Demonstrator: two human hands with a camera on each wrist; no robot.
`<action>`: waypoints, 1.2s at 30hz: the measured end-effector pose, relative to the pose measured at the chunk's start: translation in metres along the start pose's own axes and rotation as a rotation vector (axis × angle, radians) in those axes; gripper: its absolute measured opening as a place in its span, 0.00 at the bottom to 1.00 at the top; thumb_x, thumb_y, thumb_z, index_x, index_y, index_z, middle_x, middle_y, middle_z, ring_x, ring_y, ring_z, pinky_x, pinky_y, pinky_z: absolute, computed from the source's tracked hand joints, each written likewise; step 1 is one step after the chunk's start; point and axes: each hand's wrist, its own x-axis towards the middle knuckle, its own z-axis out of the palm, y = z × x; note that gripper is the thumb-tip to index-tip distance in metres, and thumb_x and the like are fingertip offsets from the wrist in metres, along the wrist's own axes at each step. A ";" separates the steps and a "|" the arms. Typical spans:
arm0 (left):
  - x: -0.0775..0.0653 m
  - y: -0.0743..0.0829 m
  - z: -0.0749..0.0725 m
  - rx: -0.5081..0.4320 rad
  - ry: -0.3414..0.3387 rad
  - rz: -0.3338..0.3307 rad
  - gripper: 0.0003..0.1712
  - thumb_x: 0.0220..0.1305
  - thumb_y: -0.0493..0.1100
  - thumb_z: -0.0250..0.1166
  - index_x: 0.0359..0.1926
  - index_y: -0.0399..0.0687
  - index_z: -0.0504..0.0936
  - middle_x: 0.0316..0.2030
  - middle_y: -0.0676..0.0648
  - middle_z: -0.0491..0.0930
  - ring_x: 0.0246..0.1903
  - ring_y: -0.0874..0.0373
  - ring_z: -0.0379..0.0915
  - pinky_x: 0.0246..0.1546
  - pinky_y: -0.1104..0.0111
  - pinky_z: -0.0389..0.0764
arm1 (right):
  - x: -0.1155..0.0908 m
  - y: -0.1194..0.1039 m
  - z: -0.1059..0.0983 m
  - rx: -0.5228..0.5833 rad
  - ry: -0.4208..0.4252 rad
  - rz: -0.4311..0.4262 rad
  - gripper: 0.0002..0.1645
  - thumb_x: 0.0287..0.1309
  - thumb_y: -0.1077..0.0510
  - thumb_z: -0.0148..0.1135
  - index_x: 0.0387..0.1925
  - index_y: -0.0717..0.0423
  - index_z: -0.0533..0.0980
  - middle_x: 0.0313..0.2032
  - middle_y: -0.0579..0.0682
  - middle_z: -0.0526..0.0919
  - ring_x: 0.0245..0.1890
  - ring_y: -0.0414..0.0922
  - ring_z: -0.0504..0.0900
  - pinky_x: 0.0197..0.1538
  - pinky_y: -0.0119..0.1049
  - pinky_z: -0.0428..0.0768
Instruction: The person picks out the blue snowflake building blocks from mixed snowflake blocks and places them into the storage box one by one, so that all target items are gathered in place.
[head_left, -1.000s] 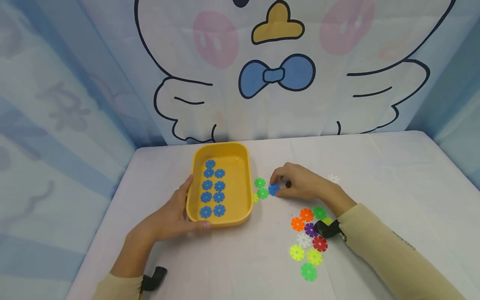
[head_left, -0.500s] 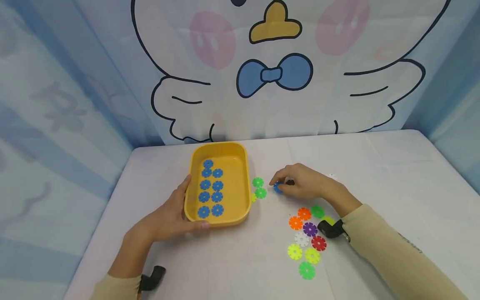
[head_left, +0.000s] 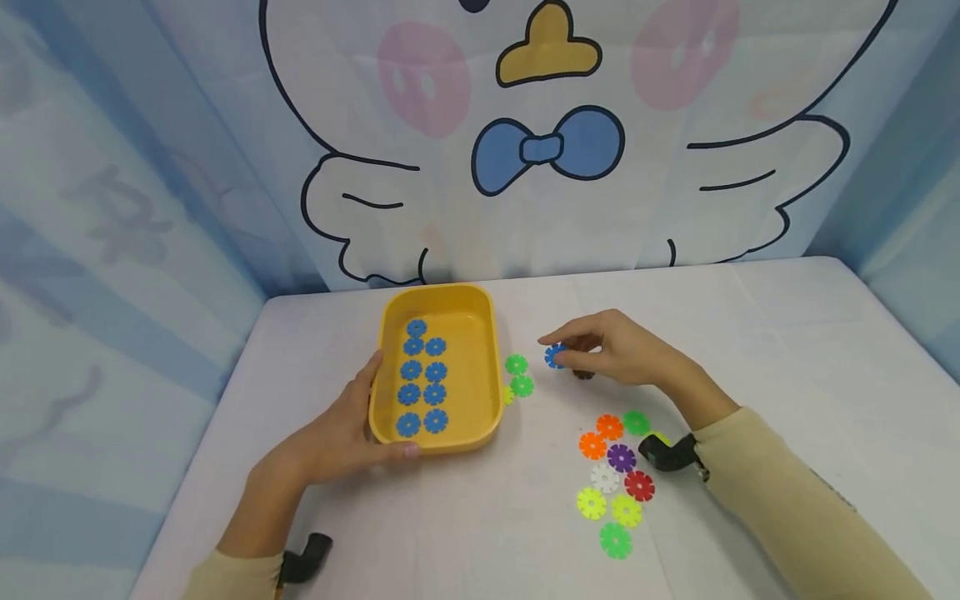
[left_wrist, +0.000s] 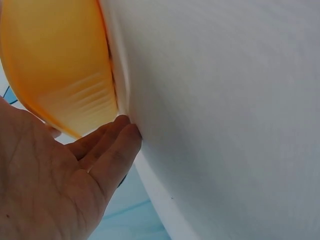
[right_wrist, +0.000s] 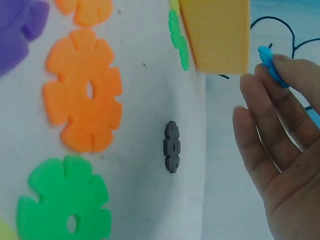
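In the head view my right hand [head_left: 626, 346] pinches a blue notched plastic disc [head_left: 555, 356] between thumb and fingertips. The right wrist view shows that blue disc [right_wrist: 273, 66] edge-on, held off the table. A dark disc [head_left: 583, 374] lies on the table under the hand, partly covered by it; the right wrist view shows this dark disc [right_wrist: 172, 147] uncovered. My left hand [head_left: 333, 433] holds the near left corner of a yellow tray [head_left: 480, 417], thumb along the front and fingers at the left side. Several blue discs [head_left: 435, 372] lie in two columns inside the tray.
Green discs [head_left: 522, 386] and a partly hidden yellow disc [head_left: 509, 396] lie by the tray's right side. Nearer the right forearm are loose orange [head_left: 592, 446], purple [head_left: 621, 457], white [head_left: 604, 478], red [head_left: 639, 486], yellow and green discs. A printed curtain [head_left: 555, 225] hangs behind the table.
The right hand has risen from the table with the blue disc, moving slightly away and to the right. The left hand keeps its hold on the tray.
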 end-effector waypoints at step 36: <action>0.003 -0.006 0.002 -0.049 0.001 0.000 0.78 0.51 0.69 0.76 0.82 0.53 0.28 0.81 0.41 0.42 0.78 0.44 0.46 0.75 0.40 0.53 | 0.035 -0.023 0.007 0.143 0.177 -0.135 0.22 0.51 0.58 0.80 0.49 0.53 0.86 0.36 0.48 0.88 0.32 0.45 0.86 0.40 0.33 0.86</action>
